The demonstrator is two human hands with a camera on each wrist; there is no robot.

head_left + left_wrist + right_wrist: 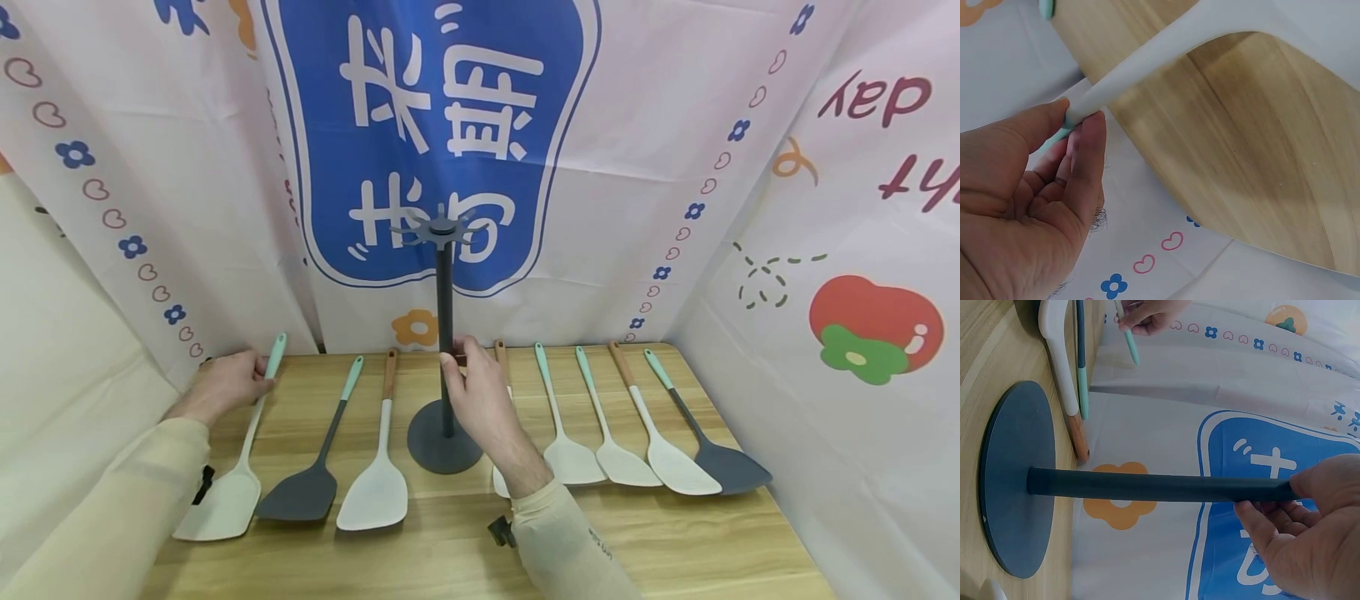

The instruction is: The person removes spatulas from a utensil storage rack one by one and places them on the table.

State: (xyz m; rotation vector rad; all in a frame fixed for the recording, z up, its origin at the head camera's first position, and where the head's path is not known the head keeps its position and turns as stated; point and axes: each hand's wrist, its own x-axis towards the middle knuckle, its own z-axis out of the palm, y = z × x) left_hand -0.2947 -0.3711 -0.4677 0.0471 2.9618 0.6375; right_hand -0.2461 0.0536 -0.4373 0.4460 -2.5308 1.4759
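My left hand point(231, 382) pinches the mint handle of a white spatula point(228, 498) at the far left of the table. In the left wrist view, thumb and fingers meet where the mint grip joins the white shaft point(1141, 65). With thumb and fingers, my right hand point(482, 398) holds the pole of a dark grey utensil stand point(445, 308), which stands upright on its round base. The stand's top has several radiating hook arms; no utensil hangs there. A white spatula with a wooden handle point(502, 354) lies partly hidden behind my right hand and forearm.
Between the left spatula and the stand lie a dark grey spatula point(303, 492) and a white one with a wooden handle point(375, 496). Several more spatulas, including a dark grey one point(731, 467), lie to the right on the wooden table point(420, 558). Printed cloth point(660, 108) hangs behind.
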